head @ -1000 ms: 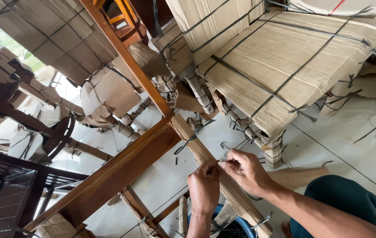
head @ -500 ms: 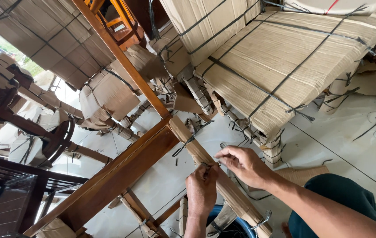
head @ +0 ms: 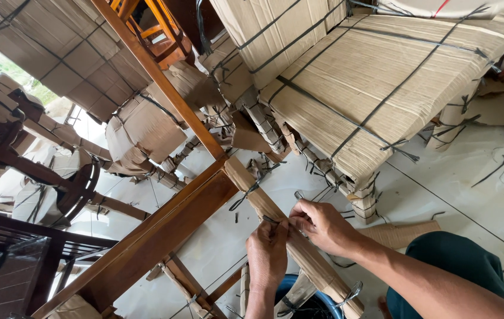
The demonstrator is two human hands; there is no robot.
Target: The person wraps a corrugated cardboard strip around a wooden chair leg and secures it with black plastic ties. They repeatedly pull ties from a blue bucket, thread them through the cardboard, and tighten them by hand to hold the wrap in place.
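Lower centre of frame: left hand (head: 268,253) & right hand (head: 323,224) both pinch a dark strap (head: 271,220) round the cardboard-wrapped wooden rail (head: 290,239), w/ wrapped furniture (head: 376,82) at upper right.

Furniture packing workshop or warehouse. Wooden furniture pcs stood crowded on a white tiled floor (head: 441,195), most wrapped in corrugated cardboard (head: 376,77) tied w/ dark strapping (head: 346,118); bare wooden frames (head: 157,236) lay among them, w/ offcut strap bits (head: 494,171) scattered about.
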